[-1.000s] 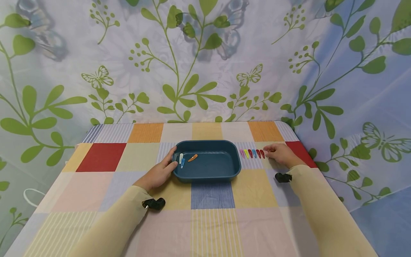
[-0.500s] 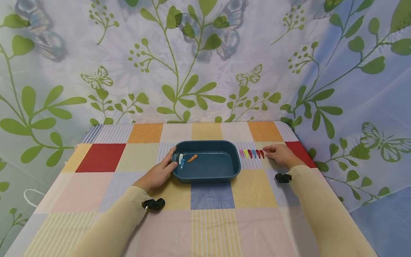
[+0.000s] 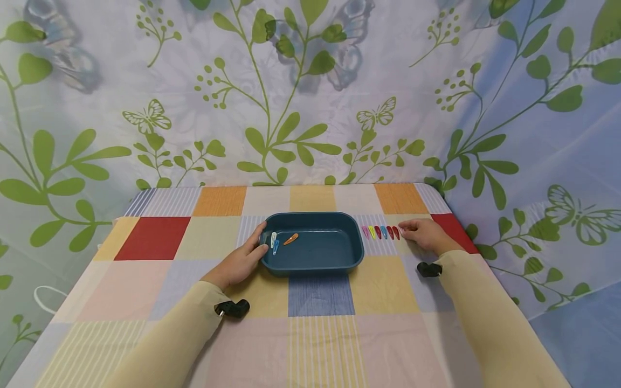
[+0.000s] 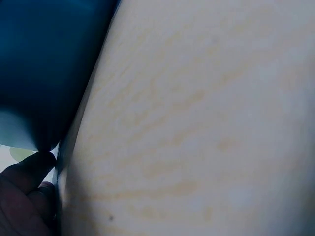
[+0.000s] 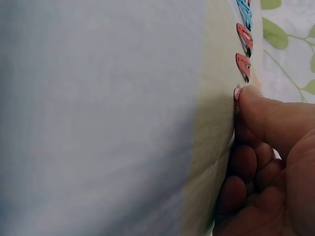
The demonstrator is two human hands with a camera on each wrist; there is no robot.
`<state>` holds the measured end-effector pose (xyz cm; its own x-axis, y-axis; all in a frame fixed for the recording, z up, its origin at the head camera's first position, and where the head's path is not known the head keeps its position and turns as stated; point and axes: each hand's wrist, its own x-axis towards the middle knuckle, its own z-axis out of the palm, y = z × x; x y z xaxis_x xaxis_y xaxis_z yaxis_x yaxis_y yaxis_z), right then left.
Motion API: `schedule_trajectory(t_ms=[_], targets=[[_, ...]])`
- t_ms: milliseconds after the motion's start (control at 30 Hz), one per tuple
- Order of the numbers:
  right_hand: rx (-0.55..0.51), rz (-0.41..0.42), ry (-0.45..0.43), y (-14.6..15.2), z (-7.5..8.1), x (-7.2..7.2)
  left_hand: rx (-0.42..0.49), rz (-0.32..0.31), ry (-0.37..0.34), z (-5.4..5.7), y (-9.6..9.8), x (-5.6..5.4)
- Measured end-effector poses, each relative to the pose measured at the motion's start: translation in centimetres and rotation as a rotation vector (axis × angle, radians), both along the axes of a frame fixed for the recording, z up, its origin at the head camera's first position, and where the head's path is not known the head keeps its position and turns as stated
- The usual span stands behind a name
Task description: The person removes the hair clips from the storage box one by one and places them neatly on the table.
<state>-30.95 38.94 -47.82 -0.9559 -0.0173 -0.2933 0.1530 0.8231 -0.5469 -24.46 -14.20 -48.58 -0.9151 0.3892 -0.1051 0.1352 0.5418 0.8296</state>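
Observation:
A dark blue plastic tub [image 3: 315, 268] stands on the table. My left hand [image 3: 241, 261] holds its left end, thumb at the rim and fingers along the outer wall. Inside, toward that end, lie a white hair clip [image 3: 274, 238], a blue hair clip [image 3: 276, 247] and an orange hair clip [image 3: 291, 238]. Right of the tub, my right hand [image 3: 423, 234] pinches a pink hair clip [image 5: 237, 93] between thumb and fingers, low over the cloth. Most of that clip is hidden by the thumb. It sits at the right end of a row of hair clips.
The row beside the tub has a pink clip [image 3: 365, 231], a yellow clip [image 3: 372, 232], a blue clip [image 3: 384, 232] and several red ones [image 3: 396, 233]. A patchwork cloth [image 3: 320, 345] covers the table. Behind hangs a leaf-print curtain [image 3: 301, 97]. A white cord loop [image 3: 46, 299] shows at left.
Almost nothing differs; the right hand shifts very slightly to the right at the end of the row. The left hand and the tub stay in place.

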Motion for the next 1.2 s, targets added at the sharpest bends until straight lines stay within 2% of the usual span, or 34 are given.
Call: schedule_trajectory(t_ms=[433, 767, 867, 1000, 1100, 1200], targets=[[-0.002, 0.000, 0.013, 0.0, -0.2, 0.0, 0.006, 0.001, -0.001, 0.0, 0.0, 0.0], [-0.028, -0.003, -0.002, 0.3, 0.4, 0.2, 0.015, -0.009, 0.002, 0.2, 0.0, 0.0], [-0.034, -0.023, 0.006, 0.1, 1.0, 0.2, 0.016, -0.011, 0.005, 0.2, 0.0, 0.0], [-0.049, -0.003, 0.107, -1.0, 2.3, 0.2, 0.012, -0.013, 0.006, 0.3, 0.0, 0.0], [-0.070, 0.063, 0.187, -2.9, 3.7, -0.1, 0.009, -0.012, 0.010, 0.2, 0.0, 0.0], [-0.090, 0.118, 0.202, -5.7, 5.4, -0.1, 0.006, -0.004, 0.010, 0.2, 0.0, 0.0]])
